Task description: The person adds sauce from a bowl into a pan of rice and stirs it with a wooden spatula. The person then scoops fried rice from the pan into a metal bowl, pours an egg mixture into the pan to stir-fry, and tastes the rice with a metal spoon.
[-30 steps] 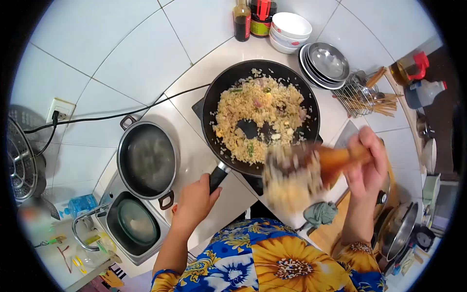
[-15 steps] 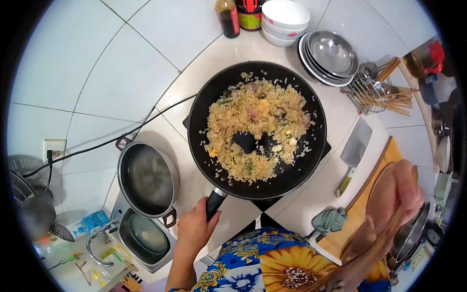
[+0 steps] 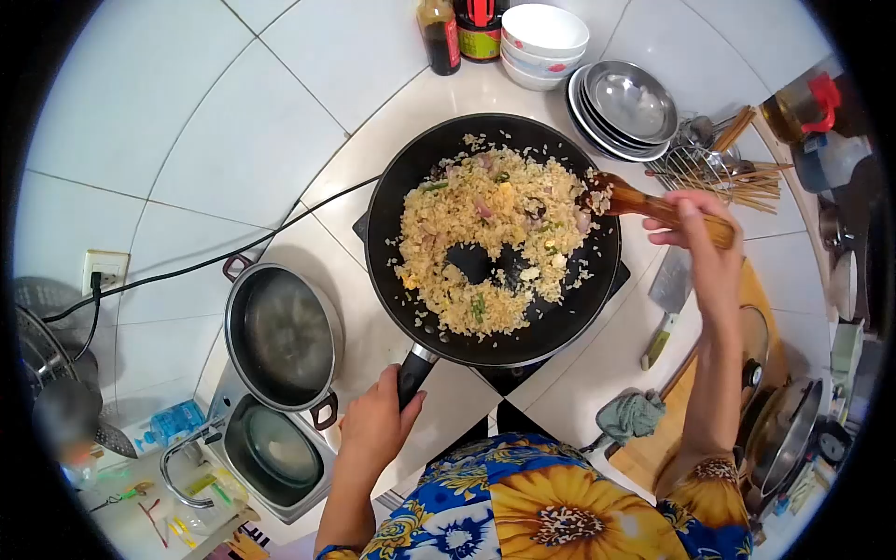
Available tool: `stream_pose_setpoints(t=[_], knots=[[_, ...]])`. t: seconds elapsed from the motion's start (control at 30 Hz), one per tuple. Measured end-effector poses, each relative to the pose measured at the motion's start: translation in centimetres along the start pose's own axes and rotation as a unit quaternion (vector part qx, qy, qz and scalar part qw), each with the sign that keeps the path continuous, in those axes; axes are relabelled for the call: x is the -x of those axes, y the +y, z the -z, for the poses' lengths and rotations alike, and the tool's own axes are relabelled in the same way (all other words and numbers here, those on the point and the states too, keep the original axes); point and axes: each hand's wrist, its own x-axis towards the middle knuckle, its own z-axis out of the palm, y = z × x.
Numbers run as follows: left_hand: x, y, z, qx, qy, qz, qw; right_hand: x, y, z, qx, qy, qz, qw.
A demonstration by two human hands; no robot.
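Fried rice with bits of egg, onion and green pieces lies spread in a black frying pan, two dark gaps showing the pan's bottom. My left hand is closed around the pan's black handle. In my right hand is a brown wooden spatula, gripped by its handle. The spatula's blade is over the pan's right rim, at the edge of the rice, with grains stuck to it.
A pot of cloudy liquid stands left of the pan, near the sink. Right of it lie a cleaver, a cutting board and a green cloth. Bowls, metal dishes and a chopstick rack line the back.
My right hand has swung from the lower right up to the pan, bringing the wooden spatula to the rice's right edge. My left hand stays on the handle.
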Motion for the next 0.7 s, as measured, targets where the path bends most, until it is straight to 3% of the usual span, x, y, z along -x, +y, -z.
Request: stream_pose_setpoints(t=[0.2, 0.37, 0.5, 0.53, 0.6, 0.63, 0.7], knots=[[0.3, -0.3, -0.3, 0.036, 0.012, -0.019, 0.999, 0.4, 3.5, -6.1, 0.043, -0.107, 0.032, 0.993], [0.5, -0.6, -0.4, 0.024, 0.017, -0.02, 0.999, 4.5, -0.1, -9.0, -0.013, -0.2, 0.075, 0.977], [0.7, -0.9, -0.4, 0.022, 0.037, -0.056, 0.998, 7.6, -1.4, -13.4, 0.001, -0.301, 0.012, 0.954], [0.6, -1.1, -0.5, 0.024, 0.04, -0.057, 0.997, 7.4, -0.4, -13.6, 0.003, -0.301, 0.015, 0.953], [0.6, -1.5, -0.9, 0.02, 0.056, -0.081, 0.995, 5.8, 1.8, -12.9, 0.107, -0.266, 0.119, 0.951], [0.7, -1.6, -1.0, 0.023, 0.06, -0.084, 0.994, 5.1, 0.7, -11.4, 0.192, -0.21, 0.245, 0.927], [0.7, -1.6, -0.9, 0.015, 0.058, -0.082, 0.995, 2.9, 1.6, -8.6, 0.134, -0.212, 0.134, 0.959]])
